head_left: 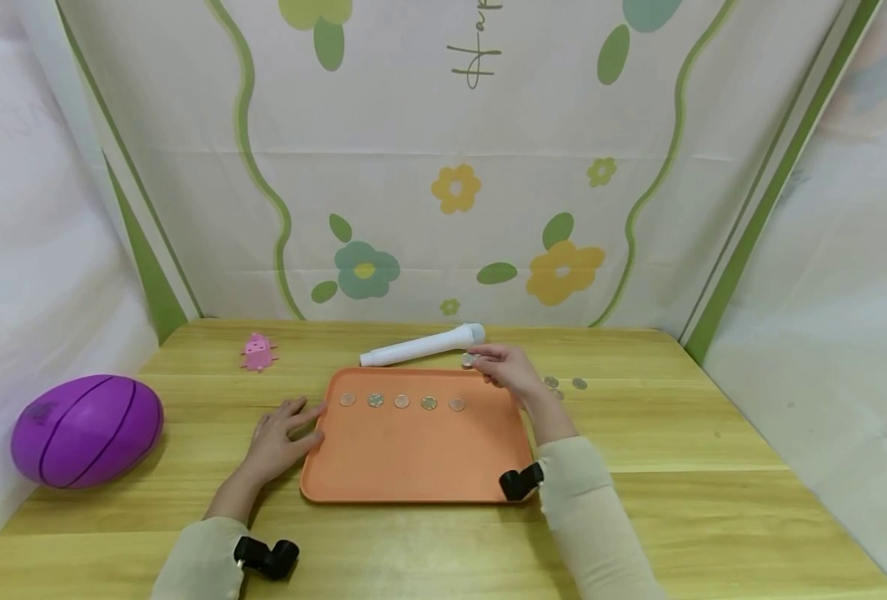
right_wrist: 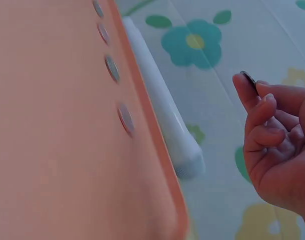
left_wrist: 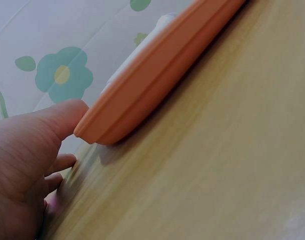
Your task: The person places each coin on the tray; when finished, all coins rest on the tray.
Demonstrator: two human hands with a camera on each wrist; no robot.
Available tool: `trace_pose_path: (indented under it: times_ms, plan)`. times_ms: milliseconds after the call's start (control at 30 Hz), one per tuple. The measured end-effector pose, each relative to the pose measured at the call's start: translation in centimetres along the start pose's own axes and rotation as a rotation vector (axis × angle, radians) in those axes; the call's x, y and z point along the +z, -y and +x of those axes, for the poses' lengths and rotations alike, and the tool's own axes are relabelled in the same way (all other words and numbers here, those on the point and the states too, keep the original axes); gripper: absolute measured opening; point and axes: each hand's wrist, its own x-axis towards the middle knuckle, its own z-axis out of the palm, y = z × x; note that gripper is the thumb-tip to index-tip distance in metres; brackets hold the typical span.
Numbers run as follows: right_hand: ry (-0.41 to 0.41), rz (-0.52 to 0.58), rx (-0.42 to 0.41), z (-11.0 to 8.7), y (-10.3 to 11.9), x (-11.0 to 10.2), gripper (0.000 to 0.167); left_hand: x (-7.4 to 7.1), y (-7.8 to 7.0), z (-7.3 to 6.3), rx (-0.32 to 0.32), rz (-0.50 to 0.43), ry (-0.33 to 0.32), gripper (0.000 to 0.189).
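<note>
My right hand pinches a coin between thumb and index finger, raised over the far right part of an orange tray. The other fingers of that hand are curled in towards the palm. Several coins lie in a row along the far part of the tray, among them a silvery coin and a coin at the row's right end. At the tray's left side is my left hand, fingers spread, with the thumb touching the rim in the left wrist view.
A white microphone lies just behind the tray. Several loose coins are on the wooden table to the tray's right. A pink toy figure and a purple ball stand on the left. A flowered cloth hangs behind.
</note>
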Motion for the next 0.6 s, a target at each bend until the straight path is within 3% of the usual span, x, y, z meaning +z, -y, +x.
trace_pose_path:
  times_ms: [300,600]
  plan:
    - [0.091,0.151,0.004,0.3,0.2,7.3,0.030,0.0,0.1,0.0,-0.002,-0.015,0.001,0.047]
    - [0.158,0.154,0.046,0.0,-0.7,12.9,0.027,0.0,0.1,0.0,-0.006,-0.009,0.000,0.047]
